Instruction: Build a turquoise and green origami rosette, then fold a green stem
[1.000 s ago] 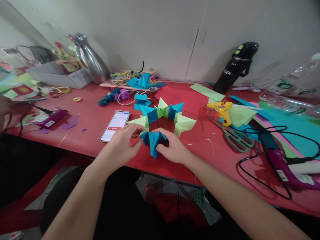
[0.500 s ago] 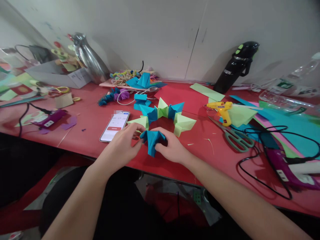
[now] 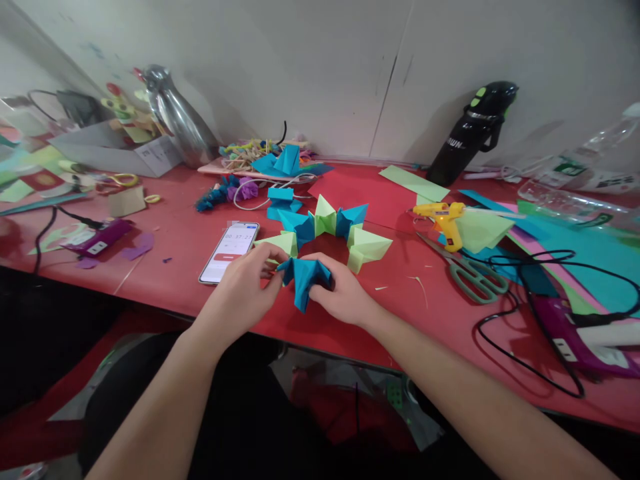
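Fingers [image 3: 274, 252] of the left hand [image 3: 245, 283] and right hand [image 3: 346, 293] pinch blue folded paper [image 3: 303, 279] — right of the phone [image 3: 231, 247].

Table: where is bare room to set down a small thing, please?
The table has a bare patch between the right forearm and the scissors, and a smaller one between the phone and a tiny purple scrap. Right of the scissors, paper and a power strip crowd it.

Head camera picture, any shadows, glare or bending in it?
Head view: soft shadow beside the black bottle on the wall; head view: bright glints on the steel jug; head view: bottle and jug lean outward, probably wide-lens distortion; head view: the blue folded paper looks fairly clear, the picture's far-left edge softer.
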`<control>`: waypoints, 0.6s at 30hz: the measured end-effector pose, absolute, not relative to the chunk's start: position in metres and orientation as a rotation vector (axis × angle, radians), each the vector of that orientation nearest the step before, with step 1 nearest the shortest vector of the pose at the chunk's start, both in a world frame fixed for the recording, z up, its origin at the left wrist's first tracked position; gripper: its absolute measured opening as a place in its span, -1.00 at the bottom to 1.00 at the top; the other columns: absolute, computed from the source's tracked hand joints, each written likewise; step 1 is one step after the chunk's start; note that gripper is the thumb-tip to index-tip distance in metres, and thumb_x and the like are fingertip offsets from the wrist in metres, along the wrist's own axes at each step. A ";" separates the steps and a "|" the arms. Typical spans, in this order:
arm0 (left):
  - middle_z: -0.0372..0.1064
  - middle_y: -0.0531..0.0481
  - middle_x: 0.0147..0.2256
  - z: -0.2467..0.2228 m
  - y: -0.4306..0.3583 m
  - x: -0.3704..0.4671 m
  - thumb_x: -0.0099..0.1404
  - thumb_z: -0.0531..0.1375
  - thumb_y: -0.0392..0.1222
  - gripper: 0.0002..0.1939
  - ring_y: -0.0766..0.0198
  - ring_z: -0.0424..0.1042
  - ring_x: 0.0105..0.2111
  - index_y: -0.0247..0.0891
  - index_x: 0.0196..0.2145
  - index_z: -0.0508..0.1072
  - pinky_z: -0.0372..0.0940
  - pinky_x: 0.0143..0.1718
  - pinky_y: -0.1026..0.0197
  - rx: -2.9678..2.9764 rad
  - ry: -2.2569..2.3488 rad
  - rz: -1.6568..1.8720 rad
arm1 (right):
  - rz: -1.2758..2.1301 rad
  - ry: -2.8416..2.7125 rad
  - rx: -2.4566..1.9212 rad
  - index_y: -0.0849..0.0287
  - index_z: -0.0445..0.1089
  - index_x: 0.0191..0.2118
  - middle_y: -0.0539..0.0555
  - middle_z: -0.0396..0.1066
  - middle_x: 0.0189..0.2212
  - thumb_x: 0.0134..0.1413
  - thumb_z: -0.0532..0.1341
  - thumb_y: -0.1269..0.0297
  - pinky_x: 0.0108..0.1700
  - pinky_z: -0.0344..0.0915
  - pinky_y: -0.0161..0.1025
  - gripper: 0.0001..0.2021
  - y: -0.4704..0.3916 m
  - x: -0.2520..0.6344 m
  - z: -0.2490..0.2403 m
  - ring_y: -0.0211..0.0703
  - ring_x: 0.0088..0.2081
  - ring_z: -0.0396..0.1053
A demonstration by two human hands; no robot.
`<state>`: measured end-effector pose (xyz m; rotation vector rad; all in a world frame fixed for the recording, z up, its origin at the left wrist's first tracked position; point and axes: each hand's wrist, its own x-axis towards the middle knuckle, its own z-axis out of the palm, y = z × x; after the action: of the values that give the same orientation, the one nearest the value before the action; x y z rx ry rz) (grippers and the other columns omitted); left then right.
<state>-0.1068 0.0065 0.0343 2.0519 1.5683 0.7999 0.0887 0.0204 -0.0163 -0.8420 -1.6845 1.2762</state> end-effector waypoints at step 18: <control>0.52 -0.03 -0.23 0.035 0.008 -0.104 0.25 0.25 -0.19 -0.87 0.15 0.53 -0.20 -0.19 -0.22 0.41 0.44 -0.16 0.10 1.955 1.461 0.949 | 1.314 -1.558 -0.881 0.12 0.36 -0.17 0.01 0.43 -0.24 0.04 0.35 0.27 -0.12 0.39 -0.16 -0.76 0.021 0.081 -0.018 -0.15 -0.19 0.43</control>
<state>-0.1038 0.0075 0.0348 1.9547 1.4612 0.9493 0.0811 0.0214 -0.0185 -0.8807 -1.5579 1.3143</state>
